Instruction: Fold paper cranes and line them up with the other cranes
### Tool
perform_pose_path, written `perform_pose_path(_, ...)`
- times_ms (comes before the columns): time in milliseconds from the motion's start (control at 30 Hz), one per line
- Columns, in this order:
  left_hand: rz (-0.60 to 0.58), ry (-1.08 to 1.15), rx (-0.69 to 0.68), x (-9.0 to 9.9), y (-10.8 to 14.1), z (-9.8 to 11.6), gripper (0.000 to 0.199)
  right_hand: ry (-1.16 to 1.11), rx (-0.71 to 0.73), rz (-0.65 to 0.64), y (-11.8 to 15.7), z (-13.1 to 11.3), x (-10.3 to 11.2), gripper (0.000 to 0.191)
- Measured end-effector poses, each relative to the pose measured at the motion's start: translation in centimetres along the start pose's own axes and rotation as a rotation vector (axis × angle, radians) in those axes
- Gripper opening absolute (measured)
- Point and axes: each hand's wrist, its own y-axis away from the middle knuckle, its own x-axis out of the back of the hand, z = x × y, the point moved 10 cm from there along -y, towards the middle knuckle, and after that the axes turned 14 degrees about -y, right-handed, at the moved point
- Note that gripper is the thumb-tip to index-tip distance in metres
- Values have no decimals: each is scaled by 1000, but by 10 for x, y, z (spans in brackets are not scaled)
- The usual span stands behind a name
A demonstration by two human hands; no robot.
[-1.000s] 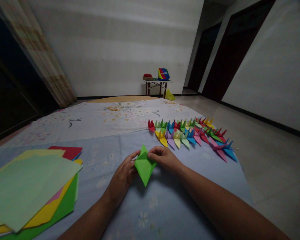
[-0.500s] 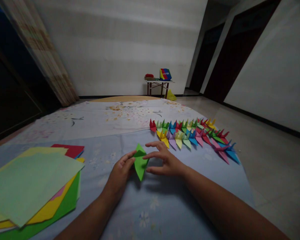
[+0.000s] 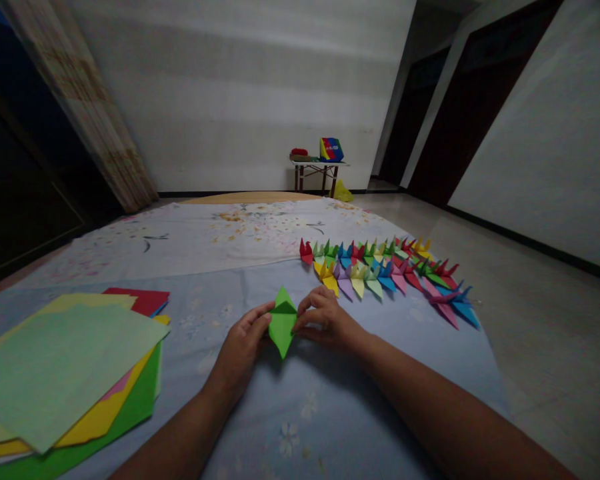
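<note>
A bright green folded origami paper (image 3: 283, 327), diamond-shaped with a crease across its upper part, is held just above the cloth in front of me. My left hand (image 3: 247, 337) pinches its left edge between thumb and fingers. On the opposite edge, the fingertips of my right hand (image 3: 327, 317) are closed on the paper, with thumb and forefinger together. Beyond my right hand stand several finished paper cranes (image 3: 360, 277) in many colours, set close together in rows.
Loose sheets of coloured paper (image 3: 75, 367) lie stacked unevenly at the left. A flowered tablecloth (image 3: 220, 247) covers the round table. Against the far wall, a small side table (image 3: 315, 164) carries a colourful box (image 3: 331, 149).
My right hand was spread with its fingers apart over the green paper; now its fingers have closed on the right edge. The paper has turned slightly and sits more upright.
</note>
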Motion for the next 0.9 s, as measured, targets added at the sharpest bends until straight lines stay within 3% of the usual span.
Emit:
perform_pose_path(300,-77,9,-25,-5,4,4,36,-526,-243,28,-2,22,-4,32)
perform_pose_path(433,-71,4,-34,-6,5,6,33,-698,-330,34,-1,29,-8,32)
perform_pose_path(667,-60,-77,-78,-8,5,10,35,-588,-457,245,10,50,4,29)
perform_pose_path(900,-78,-6,-94,-9,6,9,33,-517,-397,213,9,42,1,23)
